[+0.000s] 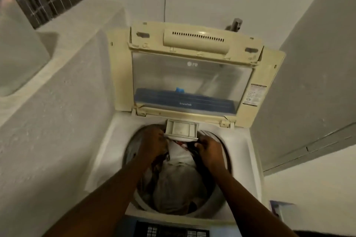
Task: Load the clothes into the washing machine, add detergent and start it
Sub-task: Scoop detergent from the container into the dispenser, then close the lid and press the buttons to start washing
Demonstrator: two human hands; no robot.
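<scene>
A top-loading washing machine (107, 152) stands below me with its yellowed lid (192, 81) raised against the wall. The drum holds a heap of clothes (177, 181), grey and white with dark pieces. A pale detergent drawer (181, 129) is pulled out over the far rim of the drum. My left hand (152, 140) is at the drawer's left corner, fingers curled at its edge. My right hand (209, 150) is at its right corner, curled over dark cloth just under the drawer. Whether either hand grips the drawer or the cloth is unclear.
The control panel (173, 231) with buttons lies at the near edge. A rough white wall ledge (57, 102) hems in the left side. A grey door (317, 82) stands to the right. A tap (235, 24) pokes out behind the lid.
</scene>
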